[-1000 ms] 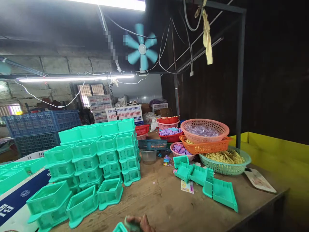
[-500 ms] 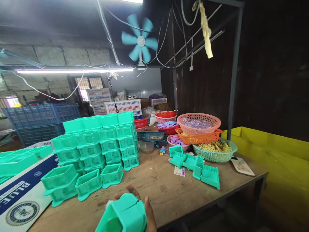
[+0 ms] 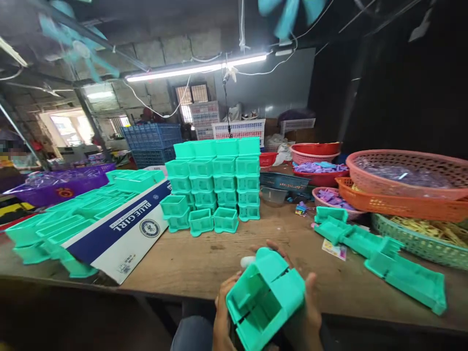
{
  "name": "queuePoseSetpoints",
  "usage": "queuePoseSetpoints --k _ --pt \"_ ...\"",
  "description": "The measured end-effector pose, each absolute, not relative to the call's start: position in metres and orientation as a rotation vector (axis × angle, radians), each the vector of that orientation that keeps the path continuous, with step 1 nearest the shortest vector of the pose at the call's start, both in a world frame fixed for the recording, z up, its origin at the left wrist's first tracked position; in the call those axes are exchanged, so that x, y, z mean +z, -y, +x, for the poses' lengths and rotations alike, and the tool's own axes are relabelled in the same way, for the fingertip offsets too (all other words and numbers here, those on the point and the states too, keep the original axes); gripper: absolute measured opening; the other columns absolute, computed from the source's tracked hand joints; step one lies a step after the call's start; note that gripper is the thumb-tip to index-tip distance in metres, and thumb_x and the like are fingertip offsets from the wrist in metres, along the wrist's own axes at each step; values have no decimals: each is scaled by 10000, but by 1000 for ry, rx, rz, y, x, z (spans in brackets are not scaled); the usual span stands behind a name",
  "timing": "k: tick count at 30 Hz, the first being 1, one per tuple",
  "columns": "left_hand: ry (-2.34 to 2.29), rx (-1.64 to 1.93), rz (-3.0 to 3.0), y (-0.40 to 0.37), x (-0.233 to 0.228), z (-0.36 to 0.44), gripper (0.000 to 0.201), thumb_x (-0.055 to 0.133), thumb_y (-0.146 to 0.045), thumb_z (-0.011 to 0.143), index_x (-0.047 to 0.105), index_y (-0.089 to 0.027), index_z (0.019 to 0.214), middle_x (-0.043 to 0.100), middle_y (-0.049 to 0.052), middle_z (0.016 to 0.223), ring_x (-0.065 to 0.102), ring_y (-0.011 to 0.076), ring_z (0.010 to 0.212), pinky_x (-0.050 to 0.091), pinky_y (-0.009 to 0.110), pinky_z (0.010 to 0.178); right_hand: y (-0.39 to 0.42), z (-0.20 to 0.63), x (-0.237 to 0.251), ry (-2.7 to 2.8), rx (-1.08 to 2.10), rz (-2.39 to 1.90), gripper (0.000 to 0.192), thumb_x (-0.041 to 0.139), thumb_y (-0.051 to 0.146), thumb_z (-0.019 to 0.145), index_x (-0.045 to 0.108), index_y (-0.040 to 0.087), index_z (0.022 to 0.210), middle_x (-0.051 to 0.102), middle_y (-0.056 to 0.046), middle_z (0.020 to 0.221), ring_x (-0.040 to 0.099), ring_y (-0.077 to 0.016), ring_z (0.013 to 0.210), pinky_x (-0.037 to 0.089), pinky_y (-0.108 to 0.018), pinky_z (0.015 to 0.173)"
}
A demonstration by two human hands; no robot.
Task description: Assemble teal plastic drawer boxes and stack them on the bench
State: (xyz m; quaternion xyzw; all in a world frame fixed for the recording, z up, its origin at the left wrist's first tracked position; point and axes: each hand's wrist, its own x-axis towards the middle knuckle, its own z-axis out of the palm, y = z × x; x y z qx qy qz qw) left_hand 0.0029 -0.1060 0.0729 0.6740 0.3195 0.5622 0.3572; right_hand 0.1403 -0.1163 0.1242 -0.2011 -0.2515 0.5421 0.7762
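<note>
A green plastic box (image 3: 288, 287) with an open hollow side is held between my two hands, tilted above the table's front edge. My left hand (image 3: 224, 312) wraps its left side, with a small white covering on one fingertip. My right hand (image 3: 311, 312) grips the right side, thumb up along the wall and other fingers partly hidden behind. Past the hands, similar green boxes (image 3: 214, 183) stand in stacked rows, with two single boxes in front of them. Several green plastic pieces (image 3: 369, 241) lie joined or overlapping on the right of the table.
A Blue Girl carton (image 3: 135, 239) stands at the left, beside more green boxes (image 3: 69, 229). Baskets rise at the right: a pink one (image 3: 413, 187), an orange one (image 3: 383, 202) and a pale green one (image 3: 398, 239). A purple tub (image 3: 73, 183) sits far left.
My view has swung left, showing more of the carton and the purple tub. The held box has come further into view, its hollow side more visible, with both hands now seen around it.
</note>
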Motion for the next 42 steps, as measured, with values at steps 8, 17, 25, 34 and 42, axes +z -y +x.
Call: queuePoseSetpoints --k 8,17,25,34,42 --pt "-838 1367 2104 85 114 -5 1201 997 -349 489 405 -305 1533 615 118 1414 591 389 1280 527 536 1081 108 147 116 858 1101 -628 967 670 947 667 621 300 1385 578 -119 1492 648 -381 1153 571 -468 924" --pt "-872 1350 1904 79 123 5 916 951 -282 499 559 -342 1325 737 4 1194 744 259 961 631 370 882 95 148 112 924 1115 -668 1022 619 1014 600 656 321 1351 652 -95 1379 669 -352 1018 590 -448 845" --pt "-948 1209 1754 78 124 -2 812 930 -303 556 568 -312 1283 747 -9 1178 738 230 978 617 320 872 94 154 109 973 1233 -722 856 609 890 790 584 357 1459 492 -40 1592 528 -354 1371 542 -416 1028" --pt "-1037 1227 1708 83 122 4 808 908 -255 534 566 -301 1265 728 16 1267 724 269 1106 610 347 929 100 149 115 888 1225 -837 641 658 651 869 617 358 1438 499 -8 1592 394 -334 1496 482 -419 1115" --pt "-1017 1045 1540 78 134 0 761 868 -225 543 555 -250 1236 706 60 1271 680 294 1173 568 383 988 89 162 94 1138 1153 -844 688 598 623 933 494 327 1545 477 -42 1606 471 -358 1436 492 -462 1111"
